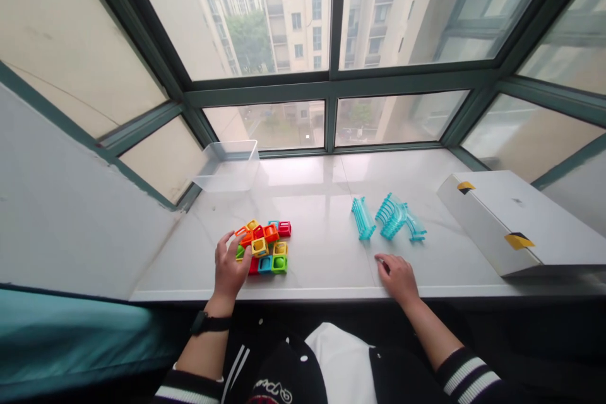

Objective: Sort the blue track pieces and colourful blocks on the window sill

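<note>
My left hand [231,268] is at the left edge of a pile of colourful hollow plastic blocks. Its thumb and fingers are apart and curve around the pile's near-left side. Among the blocks are a yellow one [259,247] on top, a green one [279,264] at the near right and a dark red one [285,228] at the back. Whether the fingertips grip a block is hard to see. My right hand [398,274] rests on the white ledge with fingers loosely extended and holds nothing. Just beyond it lie translucent blue track pieces, one straight [363,218] and several curved [392,217].
A clear plastic bin [230,167] stands at the back left by the window. On the right sits a large white box [544,221] with yellow-and-black tabs. The white ledge [322,265] ends at a front edge close to my body. Green-framed windows surround it.
</note>
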Demonstrator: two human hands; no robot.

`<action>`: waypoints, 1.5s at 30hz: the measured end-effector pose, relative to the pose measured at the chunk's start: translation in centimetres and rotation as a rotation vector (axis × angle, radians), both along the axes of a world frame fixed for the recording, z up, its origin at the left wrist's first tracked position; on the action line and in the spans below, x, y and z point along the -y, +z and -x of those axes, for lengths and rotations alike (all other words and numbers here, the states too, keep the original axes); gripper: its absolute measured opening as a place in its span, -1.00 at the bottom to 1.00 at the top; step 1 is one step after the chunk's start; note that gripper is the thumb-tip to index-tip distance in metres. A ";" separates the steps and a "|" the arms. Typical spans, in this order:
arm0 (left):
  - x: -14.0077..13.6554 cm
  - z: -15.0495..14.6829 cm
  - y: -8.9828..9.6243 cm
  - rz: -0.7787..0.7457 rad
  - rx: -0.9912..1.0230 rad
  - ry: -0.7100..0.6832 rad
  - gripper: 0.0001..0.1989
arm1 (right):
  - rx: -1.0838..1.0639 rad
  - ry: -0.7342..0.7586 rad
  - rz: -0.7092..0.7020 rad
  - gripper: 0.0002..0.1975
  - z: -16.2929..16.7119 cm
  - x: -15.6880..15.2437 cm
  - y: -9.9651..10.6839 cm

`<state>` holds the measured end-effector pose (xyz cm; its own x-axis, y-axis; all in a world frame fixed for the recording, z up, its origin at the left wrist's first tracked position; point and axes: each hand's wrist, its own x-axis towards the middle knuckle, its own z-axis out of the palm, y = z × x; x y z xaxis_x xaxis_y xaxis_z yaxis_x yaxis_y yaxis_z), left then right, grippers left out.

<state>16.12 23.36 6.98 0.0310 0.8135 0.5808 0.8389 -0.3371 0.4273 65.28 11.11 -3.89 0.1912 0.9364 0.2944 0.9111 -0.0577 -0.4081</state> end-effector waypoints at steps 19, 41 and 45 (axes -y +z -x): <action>-3.9 -1.3 -6.2 0.263 0.037 -0.003 -0.46 | -0.006 -0.014 0.019 -0.68 -0.2 -0.1 0.1; 2.2 -15.0 -6.4 0.312 0.122 -0.068 -0.34 | -0.435 0.424 -0.019 -0.57 7.1 -0.9 4.3; 2.3 -15.0 -6.5 0.314 0.100 -0.094 -0.33 | -0.396 0.475 -0.059 -0.41 10.0 -3.5 5.7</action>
